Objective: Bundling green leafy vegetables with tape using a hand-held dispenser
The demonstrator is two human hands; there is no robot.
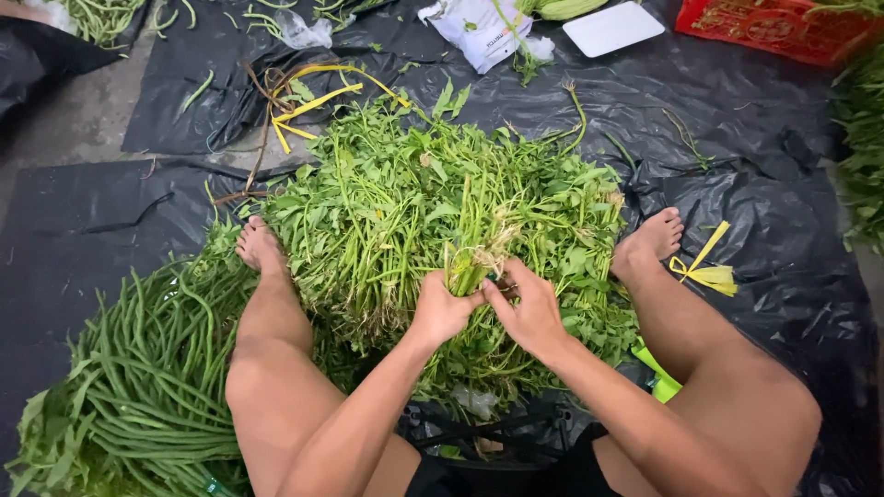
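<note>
plainly, the person sat on black plastic sheeting [755, 120] with bare legs spread around a big heap of leafy greens [414, 193]. the left hand [442, 311] was closed around a small bunch of stems [468, 265], gripping it near the cut ends so it stood upright at the near edge of the heap. the right hand [529, 311] was just beside it, its fingers [502, 294] curled in and touching the same bunch, though whether they pinched anything thin could not be made out. by the look of it, the step in hand was gathering and squaring up one bunch; the next move would call for a firm left grip while the right worked around the stems. a pile of long beans [147, 368] lay by the left leg, yellow strips [709, 271] near the right foot [649, 241].
</note>
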